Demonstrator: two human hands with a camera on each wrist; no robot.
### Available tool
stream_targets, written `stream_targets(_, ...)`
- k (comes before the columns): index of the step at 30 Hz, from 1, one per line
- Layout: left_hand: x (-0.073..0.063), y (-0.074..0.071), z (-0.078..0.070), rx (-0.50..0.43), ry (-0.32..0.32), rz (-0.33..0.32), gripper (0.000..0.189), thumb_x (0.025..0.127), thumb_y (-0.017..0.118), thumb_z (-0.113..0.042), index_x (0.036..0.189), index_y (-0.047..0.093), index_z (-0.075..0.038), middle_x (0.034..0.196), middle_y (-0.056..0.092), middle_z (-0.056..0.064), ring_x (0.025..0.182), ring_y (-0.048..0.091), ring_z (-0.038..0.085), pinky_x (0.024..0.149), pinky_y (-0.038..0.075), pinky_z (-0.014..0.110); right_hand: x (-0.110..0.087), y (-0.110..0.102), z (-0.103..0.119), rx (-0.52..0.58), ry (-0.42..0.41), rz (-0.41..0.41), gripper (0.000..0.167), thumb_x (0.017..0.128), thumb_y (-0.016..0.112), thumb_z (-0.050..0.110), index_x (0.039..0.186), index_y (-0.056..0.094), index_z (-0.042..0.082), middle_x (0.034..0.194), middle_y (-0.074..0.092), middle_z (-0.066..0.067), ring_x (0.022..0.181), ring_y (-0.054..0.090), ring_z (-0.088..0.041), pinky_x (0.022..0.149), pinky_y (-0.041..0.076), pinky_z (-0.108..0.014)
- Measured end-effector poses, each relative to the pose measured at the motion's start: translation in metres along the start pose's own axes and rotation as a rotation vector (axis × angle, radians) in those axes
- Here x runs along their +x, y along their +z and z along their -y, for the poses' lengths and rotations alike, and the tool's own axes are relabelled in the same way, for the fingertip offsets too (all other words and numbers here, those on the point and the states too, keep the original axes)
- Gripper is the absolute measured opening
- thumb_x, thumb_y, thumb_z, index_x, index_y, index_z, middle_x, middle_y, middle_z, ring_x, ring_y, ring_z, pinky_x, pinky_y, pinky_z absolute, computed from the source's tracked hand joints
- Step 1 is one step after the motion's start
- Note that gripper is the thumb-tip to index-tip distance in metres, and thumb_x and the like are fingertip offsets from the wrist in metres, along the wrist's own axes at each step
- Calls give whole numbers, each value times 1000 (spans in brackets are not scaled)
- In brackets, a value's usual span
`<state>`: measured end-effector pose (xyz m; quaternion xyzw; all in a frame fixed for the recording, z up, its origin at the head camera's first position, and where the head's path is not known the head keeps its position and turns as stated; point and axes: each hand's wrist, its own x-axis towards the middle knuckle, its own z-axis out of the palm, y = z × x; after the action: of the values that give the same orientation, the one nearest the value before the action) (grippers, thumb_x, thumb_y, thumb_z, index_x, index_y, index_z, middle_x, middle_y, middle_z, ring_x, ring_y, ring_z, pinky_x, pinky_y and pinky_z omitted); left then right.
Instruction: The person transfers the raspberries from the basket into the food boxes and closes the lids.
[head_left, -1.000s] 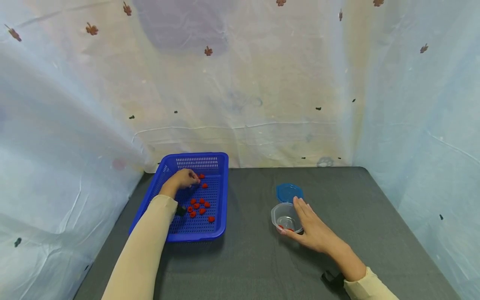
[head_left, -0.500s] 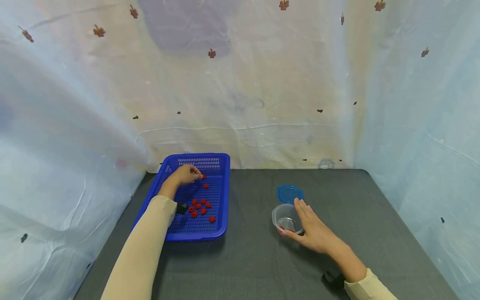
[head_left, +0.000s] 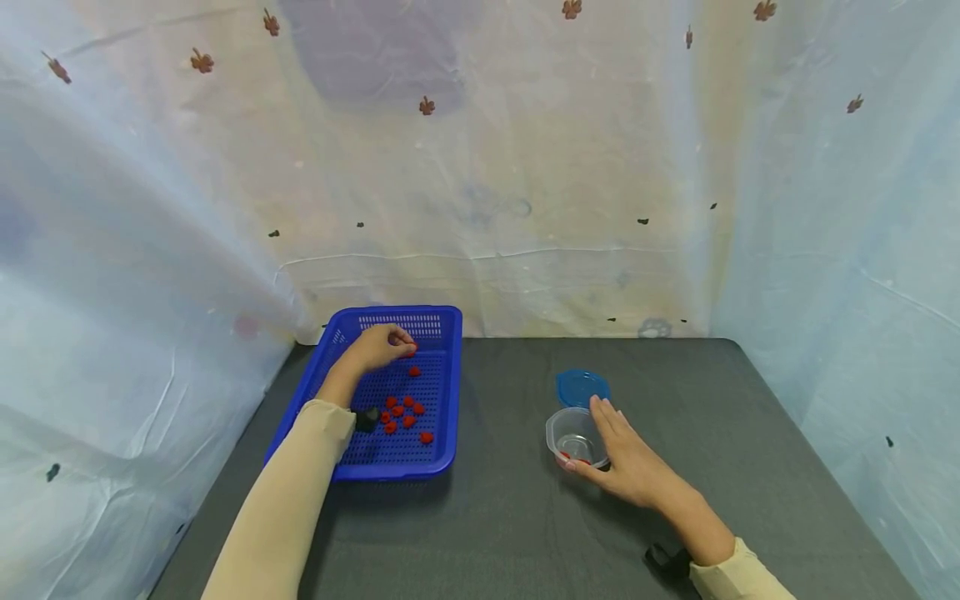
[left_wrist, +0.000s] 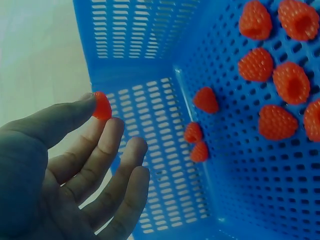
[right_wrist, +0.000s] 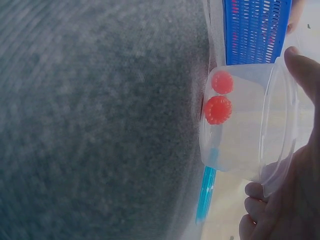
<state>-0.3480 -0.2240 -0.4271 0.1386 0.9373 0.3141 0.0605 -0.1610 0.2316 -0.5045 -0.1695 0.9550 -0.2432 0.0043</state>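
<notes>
My left hand (head_left: pixel 381 346) reaches into the far part of a blue plastic basket (head_left: pixel 393 474). Thumb and fingertip pinch one red raspberry (left_wrist: pixel 102 107), seen best in the left wrist view; the other fingers are loosely bent. Several more raspberries (head_left: pixel 408 422) lie on the basket floor. On the right, my right hand (head_left: pixel 637 465) holds a clear plastic container (right_wrist: pixel 244 117) at its rim, thumb on one side and fingers on the other. At least two raspberries (right_wrist: pixel 218 110) rest in the bottom of the container, which stands upright on the table.
A blue lid (head_left: pixel 582 386) lies flat just behind the container. Dark grey cloth covers the table (head_left: pixel 487 525). A pale patterned plastic sheet (head_left: pixel 487 183) hangs behind the table and along both sides.
My left hand has moved slightly right and reached a raspberry near the basket's far end, which it now pinches. The right hand and the container stay in place.
</notes>
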Motion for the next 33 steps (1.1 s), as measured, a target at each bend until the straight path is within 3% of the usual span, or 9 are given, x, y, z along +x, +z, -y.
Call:
stream_targets(6, -3, 3, -10, -2, 15, -15, 26, 108, 68, -27, 120, 73, -5, 115, 75, 16, 107, 71, 36, 93, 54, 53, -1, 0, 0, 0, 2, -1, 114, 98, 67, 68, 170, 15, -3, 176, 16, -25, 163, 16, -45, 126, 21, -64)
stream_targets(15, -9, 10, -34, -3, 89, -45, 22, 105, 72, -28, 117, 74, -9, 112, 75, 11, 105, 69, 30, 89, 54, 49, 0, 1, -2, 0, 2, -5, 115, 97, 67, 69, 169, 15, -3, 176, 15, -26, 163, 16, -45, 126, 20, -65)
stream_targets(33, -23, 32, -76, 21, 152, -14, 20, 106, 71, -34, 119, 73, -19, 112, 74, 1, 109, 69, 25, 91, 55, 50, 2, 0, -2, 7, -8, -6, 115, 96, 69, 68, 169, 16, -3, 177, 16, -23, 164, 15, -42, 127, 18, -63)
